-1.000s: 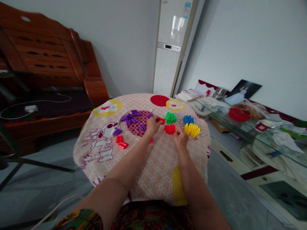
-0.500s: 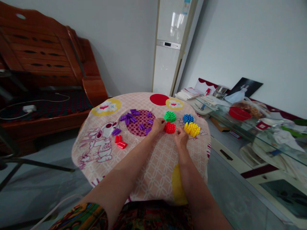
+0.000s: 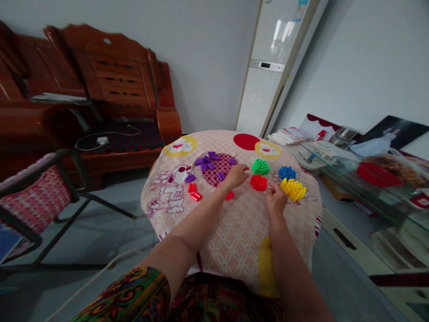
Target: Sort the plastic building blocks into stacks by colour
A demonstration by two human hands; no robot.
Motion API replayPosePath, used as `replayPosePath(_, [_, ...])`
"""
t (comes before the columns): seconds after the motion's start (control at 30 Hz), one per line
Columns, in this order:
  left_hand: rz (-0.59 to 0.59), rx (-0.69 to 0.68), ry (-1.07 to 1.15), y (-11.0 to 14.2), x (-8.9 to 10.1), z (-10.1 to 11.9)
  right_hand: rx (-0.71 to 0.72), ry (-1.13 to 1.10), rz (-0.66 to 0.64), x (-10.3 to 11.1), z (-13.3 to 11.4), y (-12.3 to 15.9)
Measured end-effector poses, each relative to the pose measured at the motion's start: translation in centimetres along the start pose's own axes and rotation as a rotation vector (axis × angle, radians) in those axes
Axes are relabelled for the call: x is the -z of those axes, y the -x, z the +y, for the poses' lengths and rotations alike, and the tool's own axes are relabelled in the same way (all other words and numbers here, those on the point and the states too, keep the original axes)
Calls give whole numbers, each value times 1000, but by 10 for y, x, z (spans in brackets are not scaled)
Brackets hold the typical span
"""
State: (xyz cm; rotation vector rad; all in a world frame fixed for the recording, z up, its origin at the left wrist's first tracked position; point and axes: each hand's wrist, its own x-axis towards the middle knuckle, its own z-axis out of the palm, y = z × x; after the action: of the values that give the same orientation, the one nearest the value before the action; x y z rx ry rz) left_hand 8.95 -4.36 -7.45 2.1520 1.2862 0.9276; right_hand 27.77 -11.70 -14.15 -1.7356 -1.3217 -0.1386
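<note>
A red cluster of small knobbed plastic pieces (image 3: 258, 182) stands on the table between my two hands. My left hand (image 3: 238, 175) is just left of it, fingers apart, with nothing visible in them. On the other side, my right hand (image 3: 276, 197) is close to the red cluster, its fingers loosely bent and holding nothing I can see. Behind the red cluster sits a green cluster (image 3: 260, 167). A blue cluster (image 3: 287, 173) and a yellow cluster (image 3: 293, 189) are beyond my right hand. Loose purple pieces (image 3: 206, 163) lie to the left.
Loose red pieces (image 3: 195, 196) lie left of my forearm, and another red piece (image 3: 229, 195) is beside it. A patterned cloth (image 3: 234, 237) covers the round table. A cluttered glass-topped cabinet (image 3: 348, 179) stands at right, a wooden sofa (image 3: 117, 76) at back left, a folding chair (image 3: 36, 197) at left.
The view has swung left. My left hand has drawn back from the red cluster, and my right hand is a little apart from it too. A red piece beside my left forearm now shows.
</note>
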Motion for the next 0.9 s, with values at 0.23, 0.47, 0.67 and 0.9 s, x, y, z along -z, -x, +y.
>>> replayPosePath(0.23, [43,142,-376,54,103,-55,-23,10,5,0,-3,0])
replayPosePath(0.47, [-74,385,-579,92,135,-92,-44,-23,10,0,-2,0])
replayPosePath(0.67, [-206,309,-586,85,130,-59,-61,-21,-11,-3,-1,0])
replayPosePath(0.9, [-30,-15,-78,32,72,-7,-36,-35,6,-5,3,0])
